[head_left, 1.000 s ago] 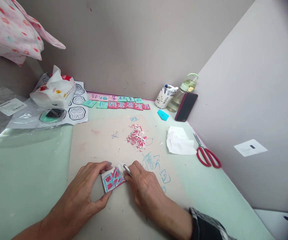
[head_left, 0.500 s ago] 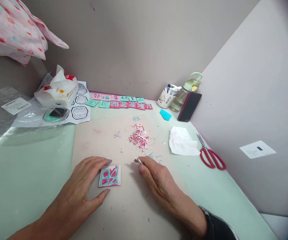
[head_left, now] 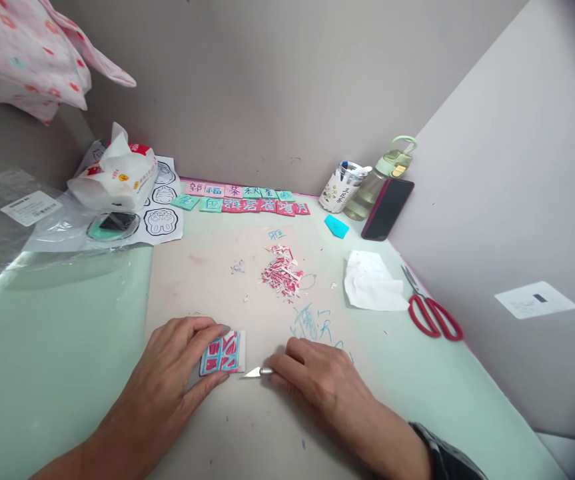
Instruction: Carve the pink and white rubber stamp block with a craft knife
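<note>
A small square block (head_left: 223, 353) with red and blue carved-looking marks and a white right edge lies on the beige mat (head_left: 177, 280). My left hand (head_left: 177, 367) grips it from the left, fingertips at its top edge and thumb at its bottom edge. In my right hand (head_left: 317, 373) is a craft knife (head_left: 253, 373), its pointed blade facing left near the block's lower right corner. Behind the hands a pile of red and white shavings (head_left: 283, 275) sits on the mat.
Pink and green lettered tiles (head_left: 247, 205) line the back. At the right are a white tissue (head_left: 373, 283), red-handled scissors (head_left: 434, 316), a phone (head_left: 388, 210), a bottle (head_left: 367, 193) and a pen jar (head_left: 340, 188). A tissue pack (head_left: 117, 180) stands back left.
My left fingers have closed in on the block. My right hand has turned and come lower, bringing the knife blade beside the block. The view has shifted slightly.
</note>
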Available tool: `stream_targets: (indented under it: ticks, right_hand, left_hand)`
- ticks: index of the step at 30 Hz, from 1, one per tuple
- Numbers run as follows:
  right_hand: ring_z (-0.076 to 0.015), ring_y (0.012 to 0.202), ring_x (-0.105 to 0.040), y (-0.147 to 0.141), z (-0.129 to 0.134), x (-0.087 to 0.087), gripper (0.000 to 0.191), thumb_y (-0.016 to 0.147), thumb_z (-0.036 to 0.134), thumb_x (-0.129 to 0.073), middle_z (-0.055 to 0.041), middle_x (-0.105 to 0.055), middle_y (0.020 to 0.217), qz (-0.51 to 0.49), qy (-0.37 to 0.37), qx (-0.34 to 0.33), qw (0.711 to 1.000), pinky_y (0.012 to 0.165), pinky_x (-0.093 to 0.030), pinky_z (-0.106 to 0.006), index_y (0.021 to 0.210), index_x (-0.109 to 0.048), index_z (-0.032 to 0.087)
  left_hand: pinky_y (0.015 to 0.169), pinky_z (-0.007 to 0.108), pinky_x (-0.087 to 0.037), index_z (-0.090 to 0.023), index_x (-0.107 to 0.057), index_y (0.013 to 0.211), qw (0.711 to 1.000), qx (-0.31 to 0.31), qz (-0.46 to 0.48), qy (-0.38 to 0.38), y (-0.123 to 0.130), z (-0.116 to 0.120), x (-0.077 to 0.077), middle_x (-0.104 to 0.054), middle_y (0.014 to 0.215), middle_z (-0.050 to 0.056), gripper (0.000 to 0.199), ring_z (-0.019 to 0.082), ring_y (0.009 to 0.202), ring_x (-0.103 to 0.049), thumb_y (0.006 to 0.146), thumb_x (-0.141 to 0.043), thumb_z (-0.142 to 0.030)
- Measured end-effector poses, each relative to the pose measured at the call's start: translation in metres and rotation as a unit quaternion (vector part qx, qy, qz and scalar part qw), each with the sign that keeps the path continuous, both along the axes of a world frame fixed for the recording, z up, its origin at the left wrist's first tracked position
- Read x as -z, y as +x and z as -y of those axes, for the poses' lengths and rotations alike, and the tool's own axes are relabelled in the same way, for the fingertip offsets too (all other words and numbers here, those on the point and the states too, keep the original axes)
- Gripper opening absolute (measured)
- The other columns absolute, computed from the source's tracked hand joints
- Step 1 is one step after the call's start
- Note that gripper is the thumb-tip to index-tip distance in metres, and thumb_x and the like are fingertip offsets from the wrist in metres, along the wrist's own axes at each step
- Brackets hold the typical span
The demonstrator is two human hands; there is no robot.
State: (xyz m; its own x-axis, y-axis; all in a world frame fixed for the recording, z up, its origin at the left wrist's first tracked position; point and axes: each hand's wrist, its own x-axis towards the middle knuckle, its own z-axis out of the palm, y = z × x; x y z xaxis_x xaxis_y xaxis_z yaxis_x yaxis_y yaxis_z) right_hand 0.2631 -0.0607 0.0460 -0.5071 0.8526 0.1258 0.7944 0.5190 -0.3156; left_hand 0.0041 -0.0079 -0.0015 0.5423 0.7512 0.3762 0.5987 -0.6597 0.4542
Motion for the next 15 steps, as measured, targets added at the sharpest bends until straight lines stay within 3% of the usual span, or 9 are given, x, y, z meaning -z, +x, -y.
stream_targets:
  ticks: [5, 9, 15]
  right_hand:
    - [-0.0159, 0.06, -0.056, 0.0, 0.004, 0.004, 0.028, 0.111, 0.023, -0.04, -0.001, -0.062, 0.078, -0.003, -0.005, 0.017, 1.0, 0.055, -0.037, -0.029, 0.092, -0.059, 0.018]
    - [-0.0174, 0.069, -0.058, -0.002, 0.004, 0.012, 0.017, 0.106, 0.023, -0.054, -0.0021, -0.062, 0.086, 0.011, 0.012, 0.018, 1.0, 0.058, -0.038, -0.03, 0.09, -0.058, 0.019]
    - [-0.0183, 0.072, -0.055, -0.007, 0.001, 0.014, 0.016, 0.1, 0.019, -0.065, -0.0013, -0.061, 0.084, 0.008, 0.032, 0.016, 0.999, 0.062, -0.041, -0.03, 0.086, -0.058, 0.019]
  left_hand:
    - [0.092, 0.037, -0.047, -0.029, -0.053, 0.134, 1.0, 0.001, -0.012, -0.006, -0.002, -0.001, 0.004, -0.06, 0.121, 0.004, 0.036, 0.026, 0.109, -0.058, 0.105, -0.051, -0.049]
    - [0.093, 0.038, -0.046, -0.028, -0.052, 0.134, 1.0, 0.002, -0.016, -0.002, -0.004, 0.0, 0.005, -0.058, 0.121, 0.004, 0.037, 0.026, 0.11, -0.057, 0.106, -0.048, -0.051]
    - [0.093, 0.039, -0.046, -0.028, -0.052, 0.134, 1.0, 0.006, -0.021, 0.0, -0.004, 0.0, 0.007, -0.058, 0.121, 0.004, 0.037, 0.026, 0.11, -0.056, 0.106, -0.049, -0.05]
